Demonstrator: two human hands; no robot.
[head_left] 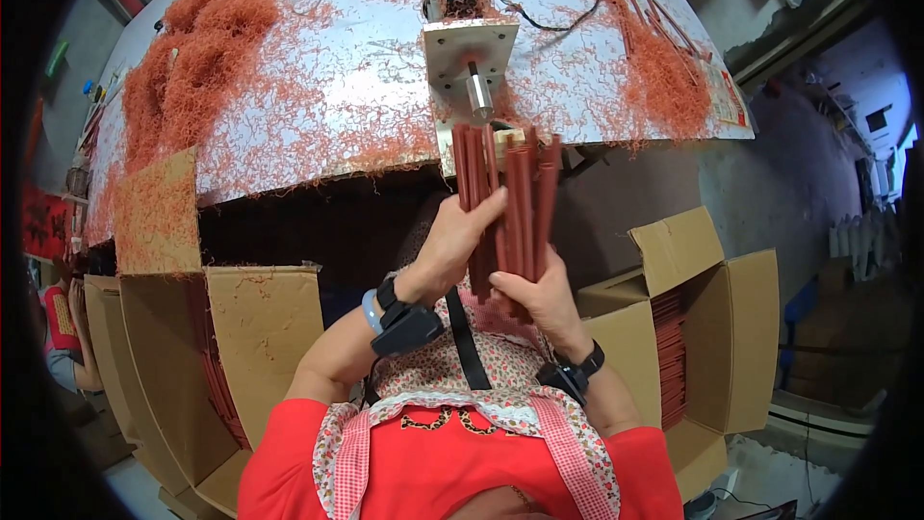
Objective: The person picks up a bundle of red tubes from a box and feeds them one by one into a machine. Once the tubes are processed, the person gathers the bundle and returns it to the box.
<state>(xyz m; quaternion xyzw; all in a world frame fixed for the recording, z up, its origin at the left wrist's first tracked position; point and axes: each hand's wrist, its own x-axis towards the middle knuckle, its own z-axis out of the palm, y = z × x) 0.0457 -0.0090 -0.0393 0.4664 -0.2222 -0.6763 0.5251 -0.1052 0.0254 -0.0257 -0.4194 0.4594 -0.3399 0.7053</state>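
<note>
In front of my lap, both hands are closed around a bundle of reddish-brown rods [520,202], standing roughly upright. My left hand [450,243] grips the left part of the bundle, with its thumb laid across the rods. Lower down, my right hand [539,297] wraps the right part near its bottom ends. The rods' top ends spread slightly apart and reach the table's front edge. Just beyond them is a motor-driven machine [470,50] with a square metal plate and a silver spindle [478,94] pointing toward me. My palms hide the lower middle of the bundle.
Curly orange-red shavings cover much of the white table [371,63], with a large heap [202,48] at left and a smaller pile [664,87] at right. Open cardboard boxes holding rods stand left [265,337] and right [751,337]. Another person [67,327] is at far left.
</note>
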